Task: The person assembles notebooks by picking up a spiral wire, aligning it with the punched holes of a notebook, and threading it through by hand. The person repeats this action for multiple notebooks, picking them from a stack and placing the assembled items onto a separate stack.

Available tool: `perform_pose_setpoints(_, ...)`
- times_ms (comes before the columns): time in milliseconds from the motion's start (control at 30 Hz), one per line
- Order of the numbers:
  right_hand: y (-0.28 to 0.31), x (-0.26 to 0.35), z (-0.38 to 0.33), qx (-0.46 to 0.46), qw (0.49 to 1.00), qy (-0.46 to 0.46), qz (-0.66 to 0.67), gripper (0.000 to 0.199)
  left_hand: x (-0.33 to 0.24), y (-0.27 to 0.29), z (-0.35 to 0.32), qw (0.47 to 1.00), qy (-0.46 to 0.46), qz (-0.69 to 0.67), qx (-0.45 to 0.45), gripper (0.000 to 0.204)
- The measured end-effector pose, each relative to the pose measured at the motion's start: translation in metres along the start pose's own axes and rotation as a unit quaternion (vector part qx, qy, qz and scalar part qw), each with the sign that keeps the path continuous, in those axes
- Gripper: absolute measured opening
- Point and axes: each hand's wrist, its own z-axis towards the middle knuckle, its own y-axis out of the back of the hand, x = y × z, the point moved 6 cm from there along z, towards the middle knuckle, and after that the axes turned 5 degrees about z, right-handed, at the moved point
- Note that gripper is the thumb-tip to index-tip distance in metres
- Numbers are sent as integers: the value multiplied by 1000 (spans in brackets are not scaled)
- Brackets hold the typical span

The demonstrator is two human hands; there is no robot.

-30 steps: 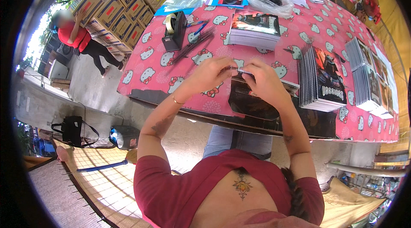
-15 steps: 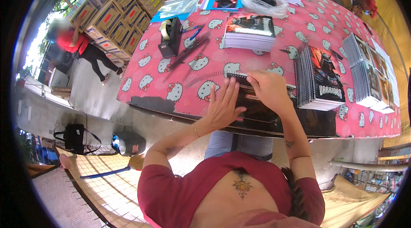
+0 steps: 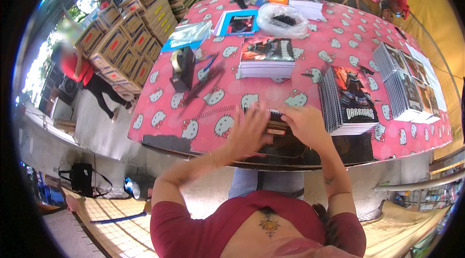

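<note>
My left hand (image 3: 249,131) lies over the punched edge of a dark-covered notebook (image 3: 277,116), its fingers stretched out and smeared by motion. At the notebook's right end, my right hand (image 3: 306,125) is closed on the edge, thumb and fingers together. A thin spiral binding coil (image 3: 213,111) runs leftward over the pink tablecloth from the left fingertips. Below the hands sits a dark object with a small red-and-white label (image 3: 276,132); its kind is unclear. My hands hide most of the notebook.
Left of centre stand a black tape dispenser (image 3: 182,70) and loose dark coils (image 3: 201,87). Ahead is a notebook stack (image 3: 266,59); more stacks (image 3: 348,100) stand right. A clear plastic bag (image 3: 282,19) lies farther back. One person (image 3: 80,66) stands by cartons (image 3: 123,45); another sits behind the table.
My left fingers have lifted and spread from lying flatter on the notebook's edge. My right hand keeps its hold. The view has tilted up, showing more of the far side.
</note>
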Motion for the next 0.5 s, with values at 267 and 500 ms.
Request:
perform_pose_setpoints(267, -10, -9, 0, 3, 1000, -12, 9, 36, -21, 5, 3, 999, -29, -34, -8, 81)
perform_pose_setpoints(500, 8, -3, -11, -44, 999, -19, 17, 54, -8, 24, 35, 1000, 1, -26, -7, 84)
